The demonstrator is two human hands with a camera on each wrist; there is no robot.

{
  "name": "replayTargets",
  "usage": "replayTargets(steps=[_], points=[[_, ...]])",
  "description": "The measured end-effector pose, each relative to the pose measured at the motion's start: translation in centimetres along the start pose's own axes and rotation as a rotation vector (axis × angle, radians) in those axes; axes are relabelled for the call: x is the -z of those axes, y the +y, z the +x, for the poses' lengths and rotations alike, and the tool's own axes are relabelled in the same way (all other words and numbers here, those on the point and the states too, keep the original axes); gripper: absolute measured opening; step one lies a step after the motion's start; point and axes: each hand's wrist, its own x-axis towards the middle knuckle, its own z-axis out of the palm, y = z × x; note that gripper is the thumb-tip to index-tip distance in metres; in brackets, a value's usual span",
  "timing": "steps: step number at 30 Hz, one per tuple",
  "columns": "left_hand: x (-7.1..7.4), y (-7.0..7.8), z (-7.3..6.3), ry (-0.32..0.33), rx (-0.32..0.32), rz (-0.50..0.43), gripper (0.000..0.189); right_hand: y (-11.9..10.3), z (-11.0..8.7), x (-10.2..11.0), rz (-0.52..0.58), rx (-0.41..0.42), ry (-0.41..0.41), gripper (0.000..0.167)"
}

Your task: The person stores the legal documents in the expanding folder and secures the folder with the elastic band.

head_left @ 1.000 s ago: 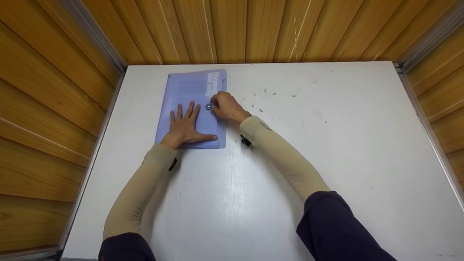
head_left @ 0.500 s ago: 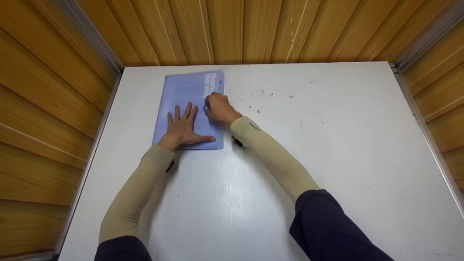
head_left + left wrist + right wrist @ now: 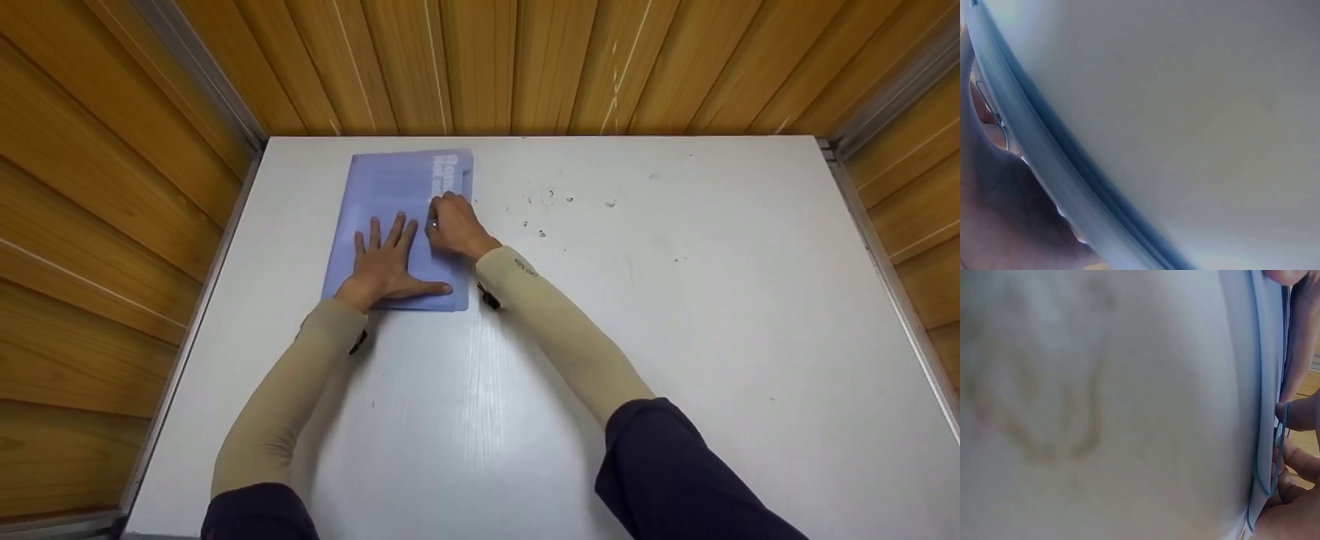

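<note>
A translucent purple-blue document folder (image 3: 367,184) with white lettering lies flat at the table's back left. My left hand (image 3: 382,270) rests on its lower part, fingers spread and thumb stretched toward the right edge. At the folder's right side, my right hand (image 3: 456,225) bends over a small round button (image 3: 432,224), partly covered by the fingers. The right wrist view shows a thin blue string (image 3: 1282,453) looping beside the button, with thumb and fingers pinching at it. Part of that string (image 3: 995,115) also shows in the left wrist view, beyond the left palm.
The white table (image 3: 675,337) carries small dark marks (image 3: 541,233) right of the folder. Wood-panelled walls (image 3: 480,67) stand at the back and both sides, with metal framing (image 3: 202,71) in the corners.
My right hand has shifted slightly left and turned around the button, covering more of it. The left hand and the folder stay in place.
</note>
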Motion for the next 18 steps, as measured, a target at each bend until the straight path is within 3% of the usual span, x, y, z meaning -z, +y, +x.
replayTargets(steps=[11, 18], points=[[0.02, 0.14, 0.13, -0.030, 0.001, 0.007, 0.148, 0.19, -0.38, -0.28, -0.042, -0.021, -0.012, 0.026], [-0.02, -0.09, 0.61, -0.035, 0.012, 0.014, 0.149, 0.69, -0.86, 0.41, 0.038, -0.003, -0.041, 0.031]])
